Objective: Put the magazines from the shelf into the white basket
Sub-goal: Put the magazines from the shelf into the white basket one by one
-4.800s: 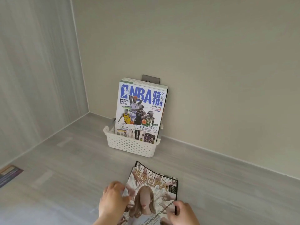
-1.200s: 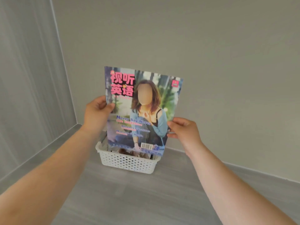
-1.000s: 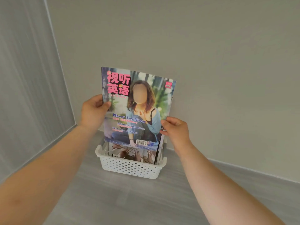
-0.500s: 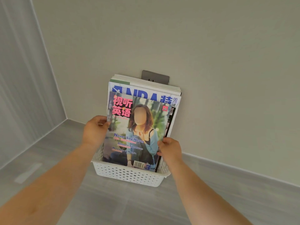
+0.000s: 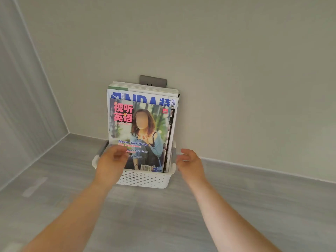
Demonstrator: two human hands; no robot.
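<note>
Several magazines [image 5: 140,128] stand upright in the white basket [image 5: 145,179] against the wall [image 5: 236,70], we see none loose on the shelf [image 5: 163,224], and our left hand [image 5: 111,160] and right hand [image 5: 190,161] hover loosely open, holding nothing.

From here the left hand [image 5: 111,161] is motion-blurred and hides the front magazine's [image 5: 145,128] lower-left corner and the white basket's [image 5: 145,179] left rim. I see only the NBA magazine's [image 5: 141,98] top strip; both forearms [image 5: 227,215] leave the bottom edge.
</note>
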